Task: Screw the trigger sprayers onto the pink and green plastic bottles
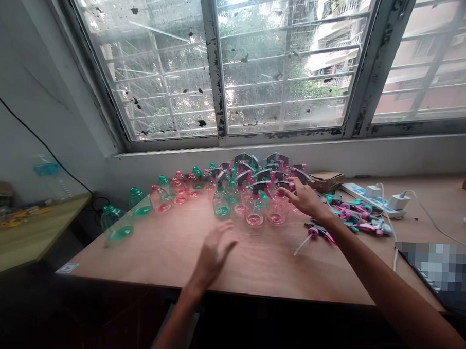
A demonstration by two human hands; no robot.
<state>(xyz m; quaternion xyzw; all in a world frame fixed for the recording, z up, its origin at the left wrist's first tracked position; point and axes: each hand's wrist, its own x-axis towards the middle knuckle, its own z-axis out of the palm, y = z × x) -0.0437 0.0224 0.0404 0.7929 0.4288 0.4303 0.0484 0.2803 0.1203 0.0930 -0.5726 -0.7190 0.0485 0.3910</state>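
My right hand (306, 199) is at the top of a pink clear spray bottle (276, 212), its fingers closed about the grey and pink spray head. This bottle stands upright at the front right of a tight group of pink and green bottles with heads on. Beside it is another pink spray bottle (255, 212), and a green spray bottle (222, 205) stands further left. My left hand (213, 256), a little blurred, hovers over the table in front of the group. It holds nothing, with thumb and fingers apart.
Bottles without heads, such as a green bottle (117, 223), run along the left. Loose spray heads (355, 216) lie in a pile at right, one with its tube (302, 245) toward me. Behind are a power strip (365, 197) with cords and cardboard (326, 180). A dark pixelated object (437, 266) lies far right.
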